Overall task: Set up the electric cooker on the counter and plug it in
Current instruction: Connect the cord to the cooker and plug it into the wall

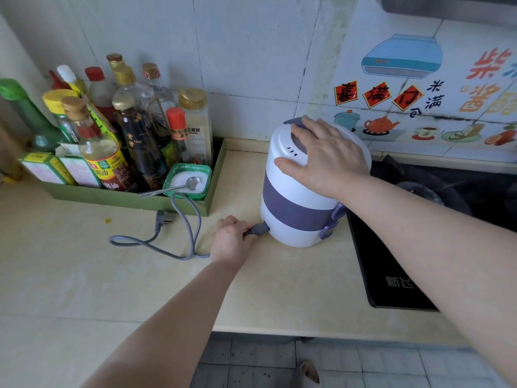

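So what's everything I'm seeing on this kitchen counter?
Counter: one, beige, foreground.
Stove: one, black, right.
Tray: one, green, left against the wall.
Bottles: about a dozen, mixed colours, crowded in the tray.
Dish: one, green-rimmed, holding white powder, in the tray's corner.
Spoon: one, metal, in the dish.
Electric cooker: one, white with purple band, upright beside the stove.
Power cord: one, grey, looped on the counter.
Connector: one, dark, at the cooker's base.
Wall plug: one, grey, loose near the tray.
Wall stickers: several, colourful, on tiles.
Left hand: grips the connector.
Right hand: rests flat on top of the cooker.
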### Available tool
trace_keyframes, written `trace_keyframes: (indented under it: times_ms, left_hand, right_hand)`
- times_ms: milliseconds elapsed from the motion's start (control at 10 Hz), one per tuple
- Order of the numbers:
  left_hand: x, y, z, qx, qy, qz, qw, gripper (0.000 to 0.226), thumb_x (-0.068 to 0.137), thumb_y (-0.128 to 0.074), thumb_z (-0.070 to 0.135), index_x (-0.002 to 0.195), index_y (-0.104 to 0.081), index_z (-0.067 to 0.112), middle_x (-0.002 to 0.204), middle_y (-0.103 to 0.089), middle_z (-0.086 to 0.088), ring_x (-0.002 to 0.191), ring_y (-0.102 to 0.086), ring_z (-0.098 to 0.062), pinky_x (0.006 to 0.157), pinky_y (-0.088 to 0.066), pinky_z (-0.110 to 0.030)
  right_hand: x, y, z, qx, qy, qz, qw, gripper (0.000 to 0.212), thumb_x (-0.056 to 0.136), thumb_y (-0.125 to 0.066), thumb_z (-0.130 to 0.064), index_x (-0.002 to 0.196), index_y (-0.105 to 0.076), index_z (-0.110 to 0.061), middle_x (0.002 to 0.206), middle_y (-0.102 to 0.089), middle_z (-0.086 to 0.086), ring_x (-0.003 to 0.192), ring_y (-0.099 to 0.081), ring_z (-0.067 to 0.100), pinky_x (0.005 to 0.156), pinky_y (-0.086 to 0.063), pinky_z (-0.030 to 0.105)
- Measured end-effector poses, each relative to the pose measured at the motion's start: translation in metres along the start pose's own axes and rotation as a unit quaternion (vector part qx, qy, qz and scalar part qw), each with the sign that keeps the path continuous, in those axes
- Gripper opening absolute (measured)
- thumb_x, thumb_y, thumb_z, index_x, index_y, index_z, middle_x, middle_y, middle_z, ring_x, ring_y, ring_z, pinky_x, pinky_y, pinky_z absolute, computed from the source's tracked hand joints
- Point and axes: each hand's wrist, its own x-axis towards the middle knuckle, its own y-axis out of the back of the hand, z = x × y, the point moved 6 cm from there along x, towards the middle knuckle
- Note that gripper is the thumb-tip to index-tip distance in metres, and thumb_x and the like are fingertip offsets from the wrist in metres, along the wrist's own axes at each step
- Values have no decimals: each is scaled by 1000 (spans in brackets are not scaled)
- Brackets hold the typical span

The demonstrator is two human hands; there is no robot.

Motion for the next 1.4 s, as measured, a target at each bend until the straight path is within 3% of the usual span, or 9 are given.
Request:
trace_keyframes:
  times_ms: [200, 500, 800, 1000, 1100, 1300, 1400]
  left_hand:
    - [-1, -4, -1, 48, 31, 18, 998, 25, 86, -62, 29, 107, -73, 20, 100, -60, -4, 104, -44, -26, 86, -43, -39]
    - [-3, -4, 8, 121, 50, 12, 991, 24, 89, -56, 31, 105, -71, 20, 102, -61, -3, 107, -44, -27, 77, -28, -32]
    - [2, -6, 19, 125, 45, 7, 991, 22, 91, -55, 30, 105, -70, 23, 101, -59, -2, 107, -44, -25, 82, -29, -34]
    - [-3, 3, 7, 99, 75, 24, 992, 33, 84, -62, 45, 109, -68, 24, 106, -64, 4, 111, -46, -23, 87, -35, -35]
    - [-4, 6, 3, 134, 59, 19, 989, 28, 87, -59, 45, 98, -73, 22, 96, -65, 1, 105, -47, -24, 82, -33, -33]
    - [-3, 3, 12, 83, 82, 25, 993, 24, 86, -64, 28, 92, -71, 6, 88, -61, -10, 103, -49, -27, 74, -48, -38]
    - [-2, 1, 19, 93, 84, 21, 992, 22, 86, -62, 25, 92, -70, 5, 90, -59, -11, 104, -48, -27, 70, -44, -35]
  right_hand:
    - [1, 0, 0, -1, -2, 0, 1000, 78, 84, -37, -72, 150, -24, -33, 162, -12, -11, 150, -9, 14, 118, -16, 37]
    - [1, -1, 0, 2, -2, 0, 1000, 78, 83, -38, -71, 150, -24, -33, 162, -12, -10, 150, -9, 14, 119, -16, 37]
    - [0, 0, -1, 2, -2, 0, 1000, 78, 84, -38, -70, 151, -24, -33, 162, -11, -11, 150, -9, 14, 118, -15, 36]
    - [0, 0, 0, 4, 3, -2, 1000, 78, 84, -38, -71, 151, -23, -32, 162, -11, -10, 150, -8, 14, 118, -15, 37]
    - [1, -1, 0, 0, 5, -4, 1000, 79, 84, -37, -71, 151, -23, -32, 162, -10, -9, 150, -8, 15, 119, -14, 38]
    - [1, 0, 0, -4, 7, -7, 1000, 77, 85, -38, -69, 151, -23, -32, 163, -9, -8, 150, -8, 16, 117, -14, 38]
    - [2, 1, 0, -5, 9, -2, 1000, 76, 85, -38, -69, 150, -24, -32, 162, -10, -8, 150, -8, 16, 117, -13, 37]
